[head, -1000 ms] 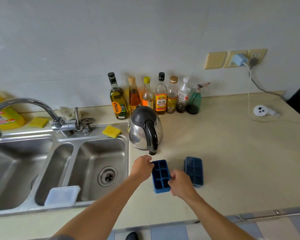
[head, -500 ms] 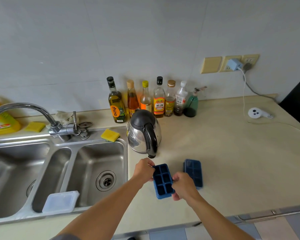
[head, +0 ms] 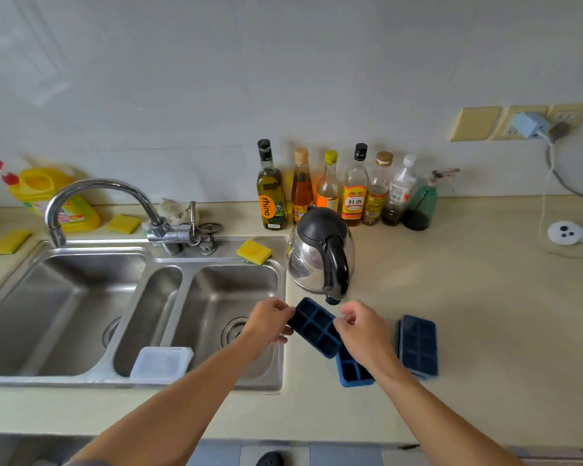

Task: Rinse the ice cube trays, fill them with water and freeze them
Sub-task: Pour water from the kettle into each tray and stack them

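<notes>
Lifted since half a second ago: dark blue six-cell ice cube tray [head: 313,326], now tilted above beige table [head: 485,297], just right of stainless steel double sink [head: 281,368] rim. Pinched at left end by left hand [head: 271,322], at right edge by right hand [head: 364,334]. Uncovered beneath, on table: lighter blue ice cube tray [head: 354,373]. Lying apart to the right: third dark blue tray [head: 418,344]. Standing close behind: steel electric kettle [head: 320,257]. Open table surface rightward and along front edge.
</notes>
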The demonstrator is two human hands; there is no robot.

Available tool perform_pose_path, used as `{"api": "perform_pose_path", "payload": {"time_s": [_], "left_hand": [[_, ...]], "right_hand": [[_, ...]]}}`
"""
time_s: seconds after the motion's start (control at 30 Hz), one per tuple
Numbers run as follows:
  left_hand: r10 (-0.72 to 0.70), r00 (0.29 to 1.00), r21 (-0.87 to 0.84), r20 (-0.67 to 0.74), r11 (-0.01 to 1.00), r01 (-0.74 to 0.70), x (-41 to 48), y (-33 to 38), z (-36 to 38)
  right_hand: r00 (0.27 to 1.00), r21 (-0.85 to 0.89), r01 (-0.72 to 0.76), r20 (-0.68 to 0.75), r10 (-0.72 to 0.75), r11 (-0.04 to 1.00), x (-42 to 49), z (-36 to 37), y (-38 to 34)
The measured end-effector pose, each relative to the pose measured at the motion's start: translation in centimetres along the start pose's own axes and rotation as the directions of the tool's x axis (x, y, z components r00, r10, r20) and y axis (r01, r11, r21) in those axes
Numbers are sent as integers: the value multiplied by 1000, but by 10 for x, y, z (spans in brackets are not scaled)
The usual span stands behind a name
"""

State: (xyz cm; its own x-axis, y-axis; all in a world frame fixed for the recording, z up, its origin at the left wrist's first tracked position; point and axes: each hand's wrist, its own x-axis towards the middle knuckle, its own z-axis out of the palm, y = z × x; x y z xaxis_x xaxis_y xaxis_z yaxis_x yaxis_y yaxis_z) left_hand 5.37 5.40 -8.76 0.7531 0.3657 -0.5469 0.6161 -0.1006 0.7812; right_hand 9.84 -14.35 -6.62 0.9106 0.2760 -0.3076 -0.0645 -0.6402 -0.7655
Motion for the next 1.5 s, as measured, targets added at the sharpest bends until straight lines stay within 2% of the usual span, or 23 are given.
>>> {"api": "perform_pose_path", "payload": {"time_s": [0.17,0.3,0.43,0.63,0.73,1.03,1.17,1.33,1.4,1.5], "left_hand": [[-81,994,13,75,997,80,17,-31,-82],[-141,985,90,97,987,132,49,-57,-139],[-215,968,163,132,967,193,92,-85,-173],[-284,929,327,236,924,200,151,-115,-183],[-307,915,384,263,903,193,172,-128,-176],[-401,888,473,224,842,260,206,-165,-153],[-389,896,479,211,841,252,207,-173,-147],[-334,933,544,131,811,214,198,-162,-153],[-295,951,508,92,835,210,191,-152,-156],[-263,964,347,45,909,231,181,-137,-159]], "right_hand": [[998,58,36,45,-39,998,13,70,-40],[994,184,-108,-3,110,977,37,133,-62],[971,327,-238,54,233,915,63,193,-66],[910,408,-408,106,401,817,106,256,-40],[892,421,-443,113,439,792,119,274,-25],[847,388,-526,151,510,757,145,306,9],[863,367,-506,204,463,781,142,307,11],[926,330,-375,96,364,866,126,289,-10],[950,365,-309,70,305,878,115,270,-25],[978,419,-181,-16,207,890,96,231,-47]]}}
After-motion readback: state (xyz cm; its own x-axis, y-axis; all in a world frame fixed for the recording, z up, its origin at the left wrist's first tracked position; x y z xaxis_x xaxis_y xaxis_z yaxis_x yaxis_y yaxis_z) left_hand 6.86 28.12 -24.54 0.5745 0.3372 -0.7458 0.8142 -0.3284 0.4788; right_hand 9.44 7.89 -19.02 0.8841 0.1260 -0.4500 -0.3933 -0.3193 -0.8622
